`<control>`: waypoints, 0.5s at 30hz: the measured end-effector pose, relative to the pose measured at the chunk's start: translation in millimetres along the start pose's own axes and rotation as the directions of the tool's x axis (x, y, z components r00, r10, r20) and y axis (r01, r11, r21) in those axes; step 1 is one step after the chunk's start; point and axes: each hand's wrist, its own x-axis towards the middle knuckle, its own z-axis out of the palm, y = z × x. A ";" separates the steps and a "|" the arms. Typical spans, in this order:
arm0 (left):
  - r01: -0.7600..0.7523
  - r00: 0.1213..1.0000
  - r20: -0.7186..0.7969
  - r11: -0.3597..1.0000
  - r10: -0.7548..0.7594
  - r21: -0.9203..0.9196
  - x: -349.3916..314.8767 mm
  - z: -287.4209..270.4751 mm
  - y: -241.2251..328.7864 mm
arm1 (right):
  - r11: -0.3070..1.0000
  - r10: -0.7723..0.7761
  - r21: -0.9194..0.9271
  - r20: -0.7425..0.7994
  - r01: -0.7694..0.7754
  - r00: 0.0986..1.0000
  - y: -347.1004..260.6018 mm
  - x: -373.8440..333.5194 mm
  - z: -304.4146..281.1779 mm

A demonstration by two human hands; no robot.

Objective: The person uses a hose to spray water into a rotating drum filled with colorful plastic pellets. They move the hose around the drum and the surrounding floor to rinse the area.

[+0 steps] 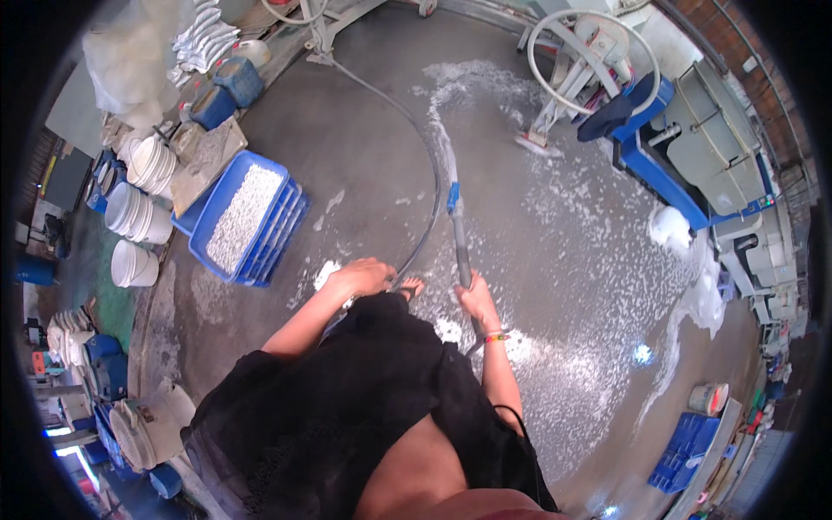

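Observation:
My right hand (475,299) is wrapped round a grey hose (462,243) just behind its blue nozzle (453,198). Water streams from the nozzle away over the wet floor, toward white foam (468,76) at the far side. My left hand (368,276) is at my left side, its bent fingers on a trailing length of hose that curves in from the far left. Its fingertips are partly hidden. A sandalled foot (412,289) shows between my hands.
Stacked blue crates (284,227), the top one full of small white pieces, stand to the left beside white buckets (134,263). Blue-and-grey machinery (667,186) stands at the right, with a wheeled frame (555,113) by it. Foam covers the floor on the right. Another blue crate (685,452) lies lower right.

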 end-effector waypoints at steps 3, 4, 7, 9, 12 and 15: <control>0.033 0.999 -0.004 0.999 -0.033 0.024 37.1 -37.8 -8.2 | 0.996 0.063 -0.061 0.001 -0.063 0.998 -3.3 42.5 -8.6; 0.028 0.999 -0.018 1.000 -0.027 0.001 47.7 -48.0 -14.4 | 0.995 0.054 -0.082 -0.001 -0.054 0.999 -10.3 55.1 -12.7; 0.008 0.999 -0.038 1.000 -0.009 -0.025 79.9 -84.4 -26.1 | 0.990 0.012 -0.139 -0.016 -0.014 1.000 -31.7 96.5 -27.4; 0.000 0.998 -0.060 1.000 -0.002 -0.028 93.8 -106.2 -33.3 | 0.984 -0.031 -0.176 -0.026 0.026 0.999 -40.1 123.6 -31.0; -0.002 0.995 -0.096 1.000 0.000 -0.027 109.9 -127.6 -46.5 | 0.967 0.004 -0.253 -0.056 -0.018 0.998 -46.7 150.8 -27.0; 0.015 0.997 -0.074 1.000 -0.016 -0.015 121.7 -134.1 -66.6 | 0.959 0.059 -0.273 -0.093 -0.082 0.994 -45.0 169.6 -20.6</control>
